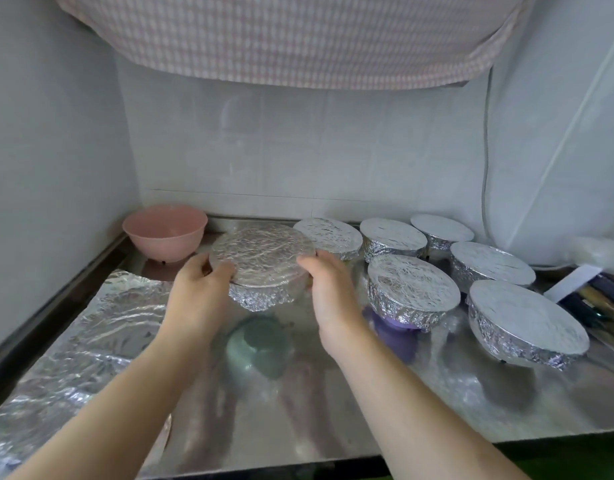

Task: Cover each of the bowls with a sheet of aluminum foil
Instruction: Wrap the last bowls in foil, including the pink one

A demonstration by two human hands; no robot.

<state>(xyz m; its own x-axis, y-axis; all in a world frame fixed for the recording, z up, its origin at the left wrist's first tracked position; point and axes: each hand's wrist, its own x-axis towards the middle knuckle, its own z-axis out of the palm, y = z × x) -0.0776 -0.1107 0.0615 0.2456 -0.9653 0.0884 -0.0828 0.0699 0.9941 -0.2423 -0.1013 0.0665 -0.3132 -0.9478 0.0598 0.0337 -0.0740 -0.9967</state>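
Note:
A foil-covered bowl [262, 263] is held above the steel counter [333, 393], its reflection showing below it. My left hand [200, 287] grips its left rim and my right hand [324, 289] grips its right rim. An uncovered pink bowl [165, 233] stands in the back left corner. A loose sheet of aluminum foil [91, 327] lies flat on the counter's left side. Several foil-covered bowls stand at the right, among them one on a purple base [411, 294] and the nearest one [525, 322].
Tiled walls close in the back and left. A checked cloth [298, 36] hangs overhead. At the far right edge lie a white box [573, 277] and some utensils [599, 299], with a plastic sheet and a cord behind them.

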